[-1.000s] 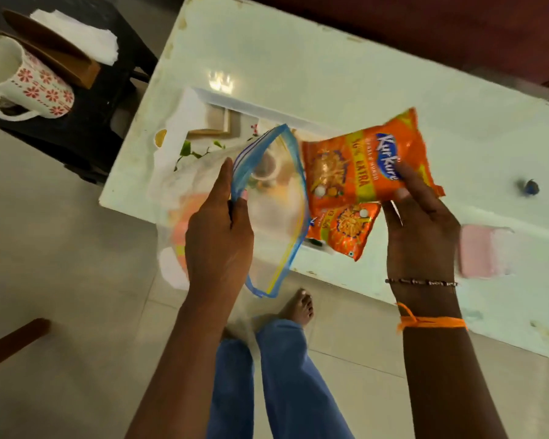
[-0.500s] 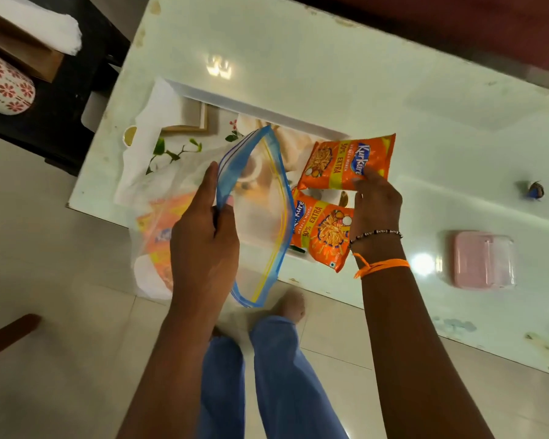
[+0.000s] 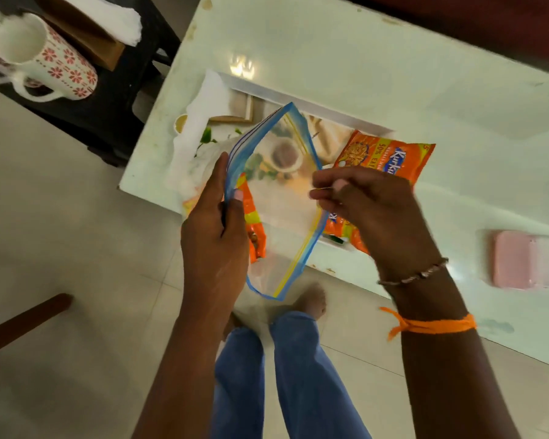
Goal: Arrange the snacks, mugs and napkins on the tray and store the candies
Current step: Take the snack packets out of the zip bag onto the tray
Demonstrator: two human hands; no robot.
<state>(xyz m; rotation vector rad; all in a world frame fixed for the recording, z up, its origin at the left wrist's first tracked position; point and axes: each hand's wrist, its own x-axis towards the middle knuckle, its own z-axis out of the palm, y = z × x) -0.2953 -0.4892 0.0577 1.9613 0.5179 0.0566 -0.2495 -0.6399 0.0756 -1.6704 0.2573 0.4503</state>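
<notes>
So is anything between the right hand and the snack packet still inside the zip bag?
Nothing visible: the zip bag mouth is held open by both hands, right hand at its rim, orange packet just inside.

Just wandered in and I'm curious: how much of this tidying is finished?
Early on. Done: two orange snack packets lie on the tray. In hand: both hands, left hand and right hand, hold open a zip bag with another packet inside. Left: the mugs and napkins sit on the dark side table.

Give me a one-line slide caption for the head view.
Left hand and right hand hold open a zip bag above the tray, where two orange snack packets lie.
</notes>
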